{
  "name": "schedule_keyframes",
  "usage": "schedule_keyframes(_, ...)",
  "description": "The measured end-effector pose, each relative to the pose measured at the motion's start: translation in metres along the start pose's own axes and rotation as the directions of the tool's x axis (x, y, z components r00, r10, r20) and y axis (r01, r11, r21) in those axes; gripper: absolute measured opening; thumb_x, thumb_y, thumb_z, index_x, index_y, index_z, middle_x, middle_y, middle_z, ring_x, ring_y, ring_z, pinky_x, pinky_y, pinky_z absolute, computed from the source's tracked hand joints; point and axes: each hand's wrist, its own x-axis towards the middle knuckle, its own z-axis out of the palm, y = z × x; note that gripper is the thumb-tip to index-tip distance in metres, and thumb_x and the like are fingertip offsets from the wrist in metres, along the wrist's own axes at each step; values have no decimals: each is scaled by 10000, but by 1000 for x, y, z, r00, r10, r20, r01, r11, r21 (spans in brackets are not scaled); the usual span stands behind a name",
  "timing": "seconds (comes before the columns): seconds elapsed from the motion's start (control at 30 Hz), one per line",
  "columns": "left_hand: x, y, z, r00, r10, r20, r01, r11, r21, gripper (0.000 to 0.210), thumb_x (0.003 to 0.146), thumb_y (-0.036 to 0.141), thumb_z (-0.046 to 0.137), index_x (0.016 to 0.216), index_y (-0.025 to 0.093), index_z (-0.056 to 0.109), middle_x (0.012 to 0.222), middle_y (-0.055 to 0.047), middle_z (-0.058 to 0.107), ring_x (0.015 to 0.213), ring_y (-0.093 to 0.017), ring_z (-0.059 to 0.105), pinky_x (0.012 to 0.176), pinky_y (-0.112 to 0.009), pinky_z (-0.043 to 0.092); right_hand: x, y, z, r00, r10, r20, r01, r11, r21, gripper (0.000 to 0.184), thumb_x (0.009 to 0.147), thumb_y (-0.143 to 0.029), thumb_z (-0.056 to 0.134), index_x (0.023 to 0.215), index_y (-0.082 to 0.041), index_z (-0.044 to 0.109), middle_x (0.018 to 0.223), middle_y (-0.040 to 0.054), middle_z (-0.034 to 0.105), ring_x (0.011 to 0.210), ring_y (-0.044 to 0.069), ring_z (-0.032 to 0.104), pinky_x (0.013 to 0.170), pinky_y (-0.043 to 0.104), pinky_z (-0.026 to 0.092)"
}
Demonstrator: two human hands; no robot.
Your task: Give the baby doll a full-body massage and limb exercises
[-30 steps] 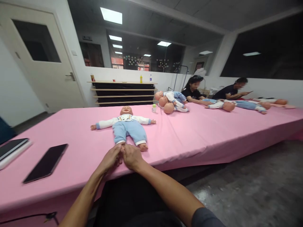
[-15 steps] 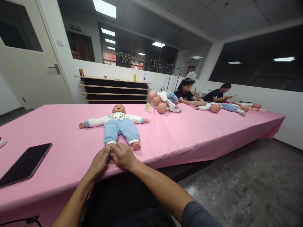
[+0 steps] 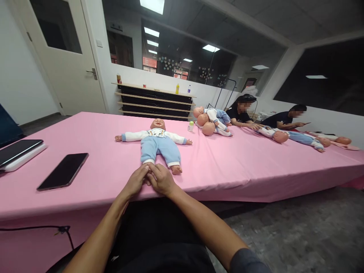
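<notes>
A baby doll in a white-sleeved top and light blue trousers lies on its back on the pink-covered table, arms spread and feet towards me. My left hand and my right hand meet at its foot on the left side of the view. Both sets of fingers are closed around that foot, which they mostly hide. The doll's other foot lies free beside my right hand. Beyond the doll's hand stands a small white bottle with a green cap.
A phone lies to the left, with a dark device on a white block farther over. Several more dolls are piled at the back. Two people sit along the far side on the right. A cable hangs below the table edge.
My view has turned to the left, so the scene sits farther right and the device on the white block shows more fully. Both hands stay on the doll's foot.
</notes>
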Motion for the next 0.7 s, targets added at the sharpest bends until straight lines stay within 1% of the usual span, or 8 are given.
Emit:
schedule_keyframes(0.07,0,1,0,1000,9,-2,-9,999,32,595,840,564,462,1266,151,497,847,-52,619,632,-111,558,584,-245,492,0,1,0,1000,-1,5,1,1000,4,352,946,-296,385,1229,-148,531,896,78,575,803,157,509,746,271,422)
schedule_keyframes(0.13,0,1,1,1000,10,3,-10,998,69,587,840,568,460,1247,149,517,791,-42,613,611,-112,557,584,-248,491,-3,3,3,1000,9,10,-9,1000,-3,328,949,-275,370,1184,-154,564,849,67,573,758,146,498,717,263,410)
schedule_keyframes(0.27,-1,1,1,1000,24,-1,-24,993,114,592,837,592,447,1207,139,542,691,-26,592,574,-112,546,575,-241,477,-6,8,10,1000,24,-3,-24,999,-26,361,936,-217,356,1237,-139,539,836,71,571,751,150,498,701,263,405)
schedule_keyframes(0.4,-1,2,1,1000,26,-14,-24,993,112,617,838,618,422,1205,137,543,715,-40,610,571,-116,556,574,-247,480,-4,6,8,1000,-11,-15,11,1000,2,386,937,-228,357,1281,-127,499,906,85,575,811,160,507,737,269,417)
schedule_keyframes(0.47,-1,3,1,999,28,-21,-25,993,116,621,838,618,422,1227,147,537,740,-41,617,573,-116,558,573,-248,482,-3,5,6,1000,8,-11,-8,1000,8,369,943,-280,383,1254,-137,521,907,85,575,818,161,508,746,271,417)
schedule_keyframes(0.53,-1,4,1,999,37,-18,-34,988,148,618,839,607,433,1257,162,528,742,-31,614,572,-112,553,569,-240,474,-3,5,6,999,49,-1,-49,999,-4,334,945,-317,398,1175,-149,573,861,79,578,796,159,510,736,271,413)
schedule_keyframes(0.6,-1,4,0,999,34,-3,-33,983,182,621,836,602,446,1266,161,528,728,-27,607,567,-107,545,567,-234,468,-5,6,8,997,76,4,-75,997,-4,315,953,-304,382,1126,-154,598,829,74,588,786,155,521,738,271,411)
schedule_keyframes(0.7,0,1,-1,1000,-3,0,3,990,141,662,829,616,444,1279,136,517,773,-50,622,593,-110,553,588,-243,482,-8,9,14,997,74,-1,-74,997,25,333,964,-276,360,1185,-144,570,887,85,622,834,150,555,780,273,421)
